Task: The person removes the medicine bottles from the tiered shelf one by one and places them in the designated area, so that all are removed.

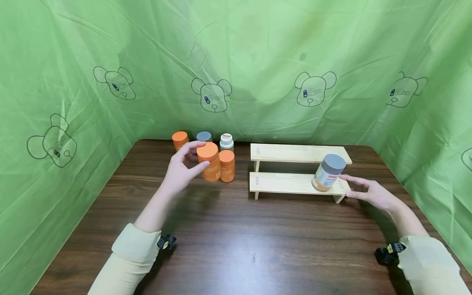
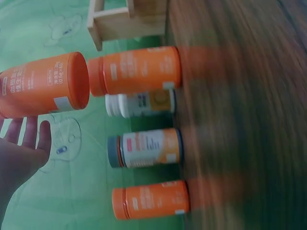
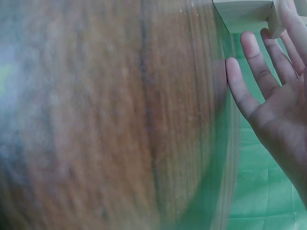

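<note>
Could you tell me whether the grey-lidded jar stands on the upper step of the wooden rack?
No, the grey-lidded jar sits on the lower step of the wooden rack.

The orange bottle [image 2: 45, 86], the grey-capped bottle [image 2: 146, 148] and the jar [image 1: 328, 172] on the wooden shelf [image 1: 287, 182] all bear labels, but the print is too blurred to read.

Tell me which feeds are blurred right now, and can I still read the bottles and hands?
Head view: sharp, evenly lit; left hand grips the orange bottle, right hand open beside the grey-capped jar. Left wrist view: table smeared, labels unreadable, bottle shapes clear. Right wrist view: table heavily motion-blurred; only fingers are distinct.
</note>
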The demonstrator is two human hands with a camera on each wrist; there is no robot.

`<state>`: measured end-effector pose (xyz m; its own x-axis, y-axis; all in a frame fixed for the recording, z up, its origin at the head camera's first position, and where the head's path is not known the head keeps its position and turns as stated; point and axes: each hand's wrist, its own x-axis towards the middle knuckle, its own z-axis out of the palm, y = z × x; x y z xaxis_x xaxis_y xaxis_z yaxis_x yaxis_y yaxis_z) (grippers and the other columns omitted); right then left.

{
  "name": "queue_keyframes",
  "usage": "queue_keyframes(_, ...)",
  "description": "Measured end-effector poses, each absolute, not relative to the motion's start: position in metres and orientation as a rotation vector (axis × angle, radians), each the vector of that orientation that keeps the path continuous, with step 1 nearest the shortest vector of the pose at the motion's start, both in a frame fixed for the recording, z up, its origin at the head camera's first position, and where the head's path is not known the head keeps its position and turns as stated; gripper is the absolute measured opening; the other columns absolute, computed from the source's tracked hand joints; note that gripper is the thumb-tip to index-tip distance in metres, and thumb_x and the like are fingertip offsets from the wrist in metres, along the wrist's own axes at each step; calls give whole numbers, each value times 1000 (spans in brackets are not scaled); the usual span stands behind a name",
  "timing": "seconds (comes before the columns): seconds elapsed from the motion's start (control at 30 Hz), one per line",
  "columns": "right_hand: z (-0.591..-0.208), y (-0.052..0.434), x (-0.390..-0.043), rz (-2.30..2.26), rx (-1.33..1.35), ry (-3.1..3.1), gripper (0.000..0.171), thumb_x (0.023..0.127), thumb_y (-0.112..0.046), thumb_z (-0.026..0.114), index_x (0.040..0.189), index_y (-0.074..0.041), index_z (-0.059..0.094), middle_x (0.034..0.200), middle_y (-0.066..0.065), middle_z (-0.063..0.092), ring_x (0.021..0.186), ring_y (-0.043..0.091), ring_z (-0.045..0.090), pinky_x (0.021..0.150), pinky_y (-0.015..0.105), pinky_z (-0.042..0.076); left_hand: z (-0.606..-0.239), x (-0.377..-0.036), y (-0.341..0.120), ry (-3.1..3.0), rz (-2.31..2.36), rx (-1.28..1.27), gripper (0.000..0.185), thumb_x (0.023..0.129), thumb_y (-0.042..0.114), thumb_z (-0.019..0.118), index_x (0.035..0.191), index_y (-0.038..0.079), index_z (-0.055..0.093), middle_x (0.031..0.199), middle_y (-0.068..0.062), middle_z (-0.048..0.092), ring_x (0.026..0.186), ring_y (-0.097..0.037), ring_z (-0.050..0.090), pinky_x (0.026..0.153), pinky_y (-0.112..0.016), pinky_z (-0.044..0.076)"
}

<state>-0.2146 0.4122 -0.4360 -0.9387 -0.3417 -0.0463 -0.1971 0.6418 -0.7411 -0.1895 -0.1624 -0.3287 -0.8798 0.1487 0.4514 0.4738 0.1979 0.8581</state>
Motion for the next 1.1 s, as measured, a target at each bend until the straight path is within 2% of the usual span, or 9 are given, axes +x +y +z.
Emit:
queue_keyframes(0.17, -436, 413, -215, -1166, -450, 2687, 57, 91, -22, 63, 144, -19, 41, 125, -25, 47, 97, 3, 57, 79, 16, 44, -335, -195, -172, -2198, -1709, -563, 47, 80, -1, 72, 124, 1, 56, 108, -2, 62, 89, -23, 61, 78, -26, 53)
queue_keyframes(0.33, -437, 413, -215, -1165, -456, 2687, 57, 91, -22, 63, 144, -19, 41, 126, -26, 46, 96, 4, 58, 79, 16, 44, -342, -202, -179, -2199, -1691, -553, 47, 80, -1, 72, 124, 1, 56, 111, -10, 62, 92, -14, 60, 81, -24, 51)
queue_keyframes(0.57, -435, 413, -215, -1141, -437, 2705, 57, 91, -24, 64, 143, -20, 42, 131, -23, 44, 97, 3, 55, 80, 16, 42, -350, -211, -187, -2243, -1682, -539, 48, 80, -1, 71, 125, -1, 54, 114, -19, 61, 91, -24, 60, 78, -22, 51)
queue_keyframes(0.77, -434, 412, -214, -1145, -447, 2716, 56, 91, -23, 64, 143, -19, 43, 135, -15, 45, 99, 0, 55, 80, 15, 43, -360, -219, -193, -2294, -1679, -484, 48, 81, 1, 71, 125, -1, 54, 114, -20, 60, 96, -14, 57, 83, -33, 51)
queue_keyframes(0.87, -434, 411, -214, -1132, -458, 2720, 56, 91, -23, 63, 143, -19, 42, 139, -7, 44, 101, -1, 53, 80, 14, 42, -365, -223, -195, -2333, -1638, -477, 47, 81, 2, 72, 124, -1, 54, 112, -20, 61, 98, -12, 56, 83, -27, 50)
queue_keyframes(1.0, -433, 410, -214, -1137, -469, 2707, 57, 91, -22, 63, 144, -18, 41, 143, -1, 42, 104, -2, 52, 81, 13, 42, -369, -227, -197, -2381, -1597, -490, 47, 81, 4, 72, 125, -1, 54, 112, -20, 61, 100, -18, 57, 81, -17, 47)
queue_keyframes(1.1, -433, 410, -214, -1145, -475, 2700, 57, 91, -21, 63, 144, -18, 41, 142, -4, 42, 104, -1, 53, 81, 14, 42, -372, -231, -199, -2408, -1583, -491, 47, 82, 4, 72, 125, -1, 54, 113, -20, 61, 103, -23, 56, 82, -19, 48)
